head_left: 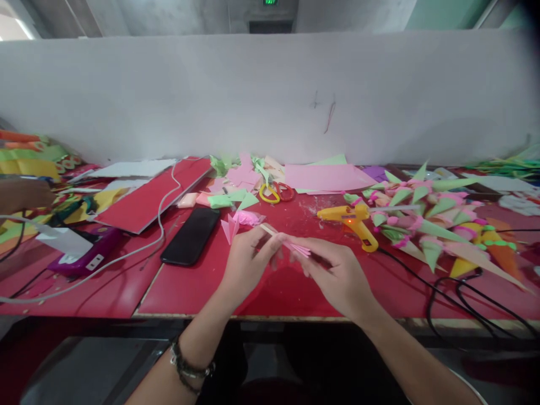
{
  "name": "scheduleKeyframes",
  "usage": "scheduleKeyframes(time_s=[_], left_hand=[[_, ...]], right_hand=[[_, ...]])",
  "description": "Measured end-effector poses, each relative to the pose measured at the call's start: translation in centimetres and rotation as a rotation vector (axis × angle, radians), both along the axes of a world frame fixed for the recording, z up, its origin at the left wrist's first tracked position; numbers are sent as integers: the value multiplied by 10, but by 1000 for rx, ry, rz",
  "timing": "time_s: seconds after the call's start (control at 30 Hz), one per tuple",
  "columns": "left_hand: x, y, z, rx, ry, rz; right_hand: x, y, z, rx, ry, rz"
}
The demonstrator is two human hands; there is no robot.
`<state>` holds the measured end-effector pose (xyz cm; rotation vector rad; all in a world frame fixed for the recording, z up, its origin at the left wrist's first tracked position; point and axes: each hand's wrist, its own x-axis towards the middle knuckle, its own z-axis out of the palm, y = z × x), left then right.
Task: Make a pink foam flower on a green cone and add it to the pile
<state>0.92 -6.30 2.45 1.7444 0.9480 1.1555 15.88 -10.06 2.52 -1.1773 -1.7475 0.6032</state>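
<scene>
Above the front part of the red table, my left hand and my right hand meet, fingers pinched round a pleated pink paper. A thin pale end pokes out past my left fingertips; I cannot tell if it belongs to the same paper. Just beyond my left hand are a pink folded paper fan and a small pink packet. To the right of my hands lies a yellow hot glue gun with a small light lit. A black phone rests to the left.
Scissors and pink paper sheets lie at the back. Many paper cones are heaped right, with a black cable nearby. At left are a purple power strip, a white cord, a red board and another person's hand.
</scene>
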Motion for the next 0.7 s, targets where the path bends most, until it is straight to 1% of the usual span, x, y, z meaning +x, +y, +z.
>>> scheduleKeyframes(time_s=[0.13,0.23,0.3,0.37,0.43,0.5,0.53,0.6,0.7], left_hand=[[1,0,-2,-45,-39,37],[3,0,-3,-106,-55,86],[6,-1,-3,-187,-85,94],[8,0,-4,-314,-131,76],[9,0,-4,-447,-170,42],[9,1,-4,-513,-170,26],[8,1,-4,-502,-146,25],[6,1,-2,-386,-80,35],[0,-1,2,-140,-10,-14]], right_hand=[[-2,1,-7,227,-158,4],[-3,2,-13,378,-375,-38],[-4,2,-14,477,-556,-98],[-5,2,-14,574,-722,-167],[-6,1,-14,624,-824,-224],[-7,2,-14,582,-825,-241],[-6,3,-14,525,-777,-233],[-5,4,-12,347,-578,-170],[-1,4,-3,30,-184,5]])
